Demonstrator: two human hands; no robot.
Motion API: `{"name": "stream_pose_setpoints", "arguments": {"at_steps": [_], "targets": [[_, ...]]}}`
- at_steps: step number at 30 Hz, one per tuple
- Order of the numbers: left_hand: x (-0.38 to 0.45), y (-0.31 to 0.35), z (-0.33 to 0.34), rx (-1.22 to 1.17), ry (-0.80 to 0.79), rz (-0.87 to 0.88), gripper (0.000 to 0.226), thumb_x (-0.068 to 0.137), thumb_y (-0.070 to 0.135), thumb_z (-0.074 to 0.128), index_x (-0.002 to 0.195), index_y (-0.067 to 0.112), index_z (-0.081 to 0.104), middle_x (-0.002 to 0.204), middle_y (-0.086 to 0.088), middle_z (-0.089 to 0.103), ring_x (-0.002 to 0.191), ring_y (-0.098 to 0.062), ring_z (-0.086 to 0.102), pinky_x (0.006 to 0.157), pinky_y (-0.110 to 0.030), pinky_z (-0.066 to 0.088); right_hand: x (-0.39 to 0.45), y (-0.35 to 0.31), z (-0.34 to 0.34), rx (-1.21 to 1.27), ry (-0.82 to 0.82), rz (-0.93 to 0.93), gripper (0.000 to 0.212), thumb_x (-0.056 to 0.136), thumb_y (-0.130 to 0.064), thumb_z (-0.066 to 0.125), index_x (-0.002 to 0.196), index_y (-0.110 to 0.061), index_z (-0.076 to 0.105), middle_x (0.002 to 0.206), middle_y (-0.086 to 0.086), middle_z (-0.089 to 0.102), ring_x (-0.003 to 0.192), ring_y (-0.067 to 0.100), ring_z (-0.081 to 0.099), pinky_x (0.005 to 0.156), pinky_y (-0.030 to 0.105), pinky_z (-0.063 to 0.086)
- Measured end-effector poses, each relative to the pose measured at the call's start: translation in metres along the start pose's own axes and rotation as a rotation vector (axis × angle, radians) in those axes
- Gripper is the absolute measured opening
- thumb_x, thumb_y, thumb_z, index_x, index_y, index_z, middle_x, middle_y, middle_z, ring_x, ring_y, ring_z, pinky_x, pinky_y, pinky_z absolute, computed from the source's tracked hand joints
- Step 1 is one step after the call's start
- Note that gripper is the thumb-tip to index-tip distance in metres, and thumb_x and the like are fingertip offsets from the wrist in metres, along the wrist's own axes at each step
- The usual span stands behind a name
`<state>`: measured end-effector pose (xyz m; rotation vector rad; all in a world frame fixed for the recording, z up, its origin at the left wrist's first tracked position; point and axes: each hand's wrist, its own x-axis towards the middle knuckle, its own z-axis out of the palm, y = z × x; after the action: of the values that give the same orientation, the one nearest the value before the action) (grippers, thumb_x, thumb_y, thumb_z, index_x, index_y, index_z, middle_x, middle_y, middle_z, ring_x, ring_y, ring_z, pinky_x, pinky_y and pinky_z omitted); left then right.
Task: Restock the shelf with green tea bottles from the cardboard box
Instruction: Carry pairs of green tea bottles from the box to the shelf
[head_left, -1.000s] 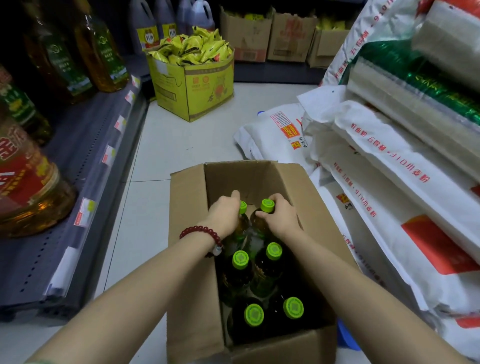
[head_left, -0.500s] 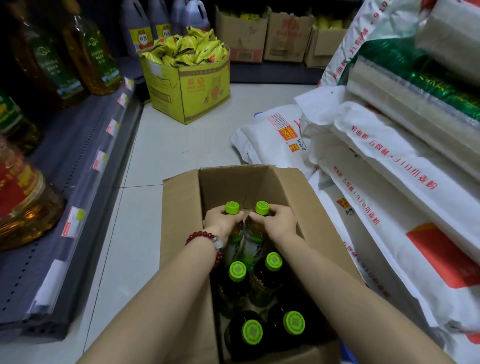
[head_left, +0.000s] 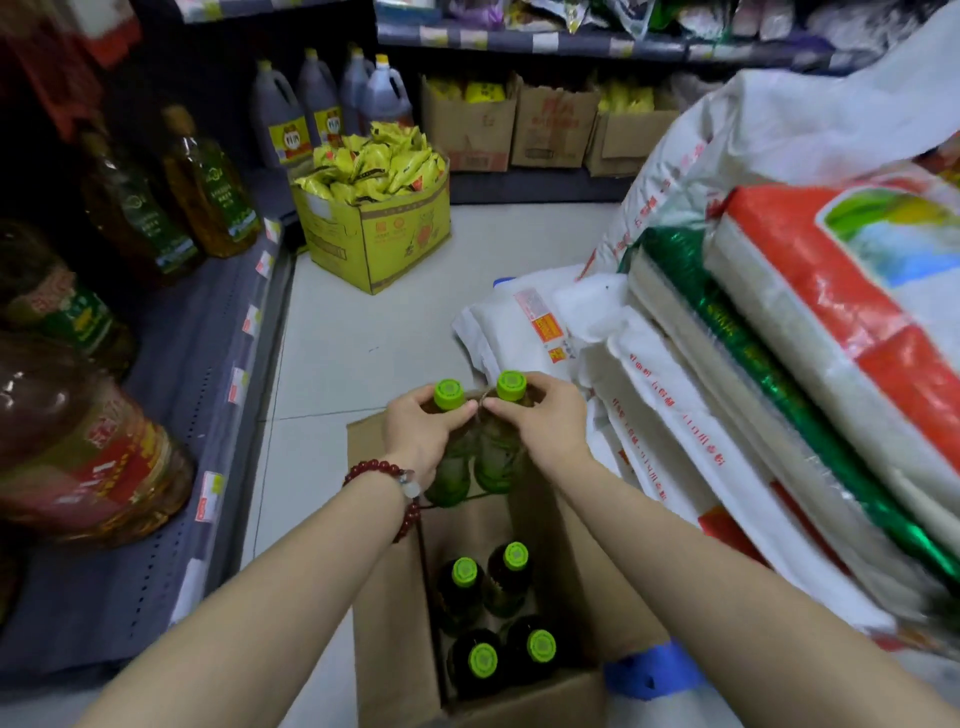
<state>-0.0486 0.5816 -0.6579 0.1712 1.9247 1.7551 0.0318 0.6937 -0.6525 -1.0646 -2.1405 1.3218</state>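
An open brown cardboard box (head_left: 395, 623) was seen on the floor, four green-capped bottles (head_left: 498, 613) left inside. Two more were held above it, the left bottle (head_left: 451, 462) gripped by the left hand (head_left: 423, 431), the right bottle (head_left: 496, 457) apparently likewise by the right hand (head_left: 540, 423).

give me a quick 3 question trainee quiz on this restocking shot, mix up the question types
1. True or false: each hand holds one green tea bottle.
2. How many green-capped bottles stand in the cardboard box?
3. The lifted bottles are: A) lying on the floor B) held side by side above the box C) already on the shelf

Key
1. True: the left hand grips the left bottle and the right hand grips the right bottle, fingers just under the caps.
2. Four.
3. B. The shelf at left shows only oil bottles.
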Motion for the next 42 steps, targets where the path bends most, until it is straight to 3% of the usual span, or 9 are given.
{"name": "stream_pose_setpoints", "arguments": {"at_steps": [4, 9, 13, 18, 25, 28, 33, 37, 42], "targets": [[-0.036, 0.114, -0.022, 0.066, 0.027, 0.070, 0.017, 0.070, 0.015, 0.081, 0.072, 0.027, 0.069, 0.079, -0.002, 0.071, 0.080, -0.018, 0.065, 0.086, -0.036, 0.055, -0.009, -0.115, -0.050, 0.029, -0.040, -0.035, 0.024, 0.066, -0.026, 0.085, 0.087, -0.019, 0.075, 0.079, -0.001, 0.072, 0.075, 0.013, 0.065, 0.068, 0.021, 0.051], [-0.084, 0.273, -0.045, 0.116, 0.029, 0.144, 0.013, 0.066, 0.023, 0.083, 0.068, 0.028, 0.071, 0.085, -0.004, 0.074, 0.092, -0.026, 0.070, 0.089, -0.047, 0.055, -0.023, -0.264, -0.114, 0.078, -0.012, -0.126, 0.025, 0.068, -0.024, 0.085, 0.086, -0.010, 0.074, 0.082, 0.007, 0.074, 0.078, 0.017, 0.067, 0.073, 0.029, 0.052], [-0.132, 0.400, -0.059, 0.078, -0.005, 0.219, 0.013, 0.069, 0.019, 0.081, 0.078, 0.025, 0.073, 0.087, -0.002, 0.074, 0.093, -0.024, 0.069, 0.089, -0.040, 0.055, -0.039, -0.382, -0.166, 0.144, -0.014, -0.196, 0.020, 0.072, -0.018, 0.083, 0.087, -0.009, 0.074, 0.080, 0.004, 0.070, 0.077, 0.015, 0.065, 0.072, 0.029, 0.052], [-0.182, 0.534, -0.083, 0.006, -0.025, 0.267, 0.051, 0.052, 0.040, 0.088, 0.095, 0.016, 0.076, 0.097, -0.004, 0.076, 0.095, -0.023, 0.070, 0.092, -0.043, 0.054, -0.062, -0.521, -0.227, 0.099, 0.055, -0.284, 0.028, 0.066, -0.034, 0.086, 0.081, -0.014, 0.074, 0.077, 0.000, 0.072, 0.080, 0.015, 0.067, 0.074, 0.029, 0.051], [-0.248, 0.681, -0.126, -0.068, 0.039, 0.364, 0.028, 0.053, 0.036, 0.088, 0.075, 0.023, 0.077, 0.084, -0.003, 0.077, 0.084, -0.023, 0.072, 0.084, -0.043, 0.057, -0.104, -0.678, -0.279, 0.095, 0.055, -0.429, 0.045, 0.056, -0.051, 0.084, 0.080, -0.015, 0.075, 0.083, 0.001, 0.076, 0.085, 0.017, 0.071, 0.083, 0.043, 0.057], [-0.279, 0.727, -0.145, -0.077, 0.060, 0.406, 0.017, 0.063, 0.023, 0.085, 0.076, 0.020, 0.076, 0.086, -0.007, 0.076, 0.079, -0.020, 0.072, 0.075, -0.031, 0.057, -0.127, -0.728, -0.294, 0.114, 0.048, -0.485, 0.043, 0.061, -0.046, 0.085, 0.079, -0.010, 0.073, 0.082, 0.002, 0.075, 0.082, 0.018, 0.070, 0.083, 0.040, 0.057], [-0.333, 0.768, -0.181, -0.075, 0.089, 0.465, 0.022, 0.067, 0.017, 0.083, 0.087, 0.013, 0.075, 0.084, -0.005, 0.076, 0.066, -0.009, 0.071, 0.059, -0.019, 0.055, -0.166, -0.780, -0.302, 0.151, -0.013, -0.582, 0.030, 0.066, -0.042, 0.085, 0.057, -0.024, 0.062, 0.055, -0.011, 0.061, 0.055, 0.003, 0.056, 0.057, 0.020, 0.045], [-0.373, 0.773, -0.216, -0.046, 0.148, 0.448, 0.029, 0.063, 0.022, 0.086, 0.089, 0.012, 0.077, 0.080, -0.004, 0.077, 0.065, -0.011, 0.071, 0.063, -0.023, 0.054, -0.195, -0.801, -0.292, 0.168, -0.086, -0.619, 0.042, 0.058, -0.053, 0.084, 0.077, -0.017, 0.077, 0.073, 0.000, 0.076, 0.078, 0.016, 0.072, 0.079, 0.038, 0.058], [-0.427, 0.775, -0.250, -0.040, 0.221, 0.422, 0.017, 0.071, 0.018, 0.080, 0.086, 0.010, 0.076, 0.057, 0.005, 0.072, 0.045, -0.002, 0.063, 0.043, -0.013, 0.045, -0.236, -0.822, -0.280, 0.201, -0.200, -0.665, 0.041, 0.062, -0.046, 0.086, 0.080, -0.010, 0.077, 0.073, 0.002, 0.075, 0.074, 0.014, 0.068, 0.073, 0.031, 0.056]]}}
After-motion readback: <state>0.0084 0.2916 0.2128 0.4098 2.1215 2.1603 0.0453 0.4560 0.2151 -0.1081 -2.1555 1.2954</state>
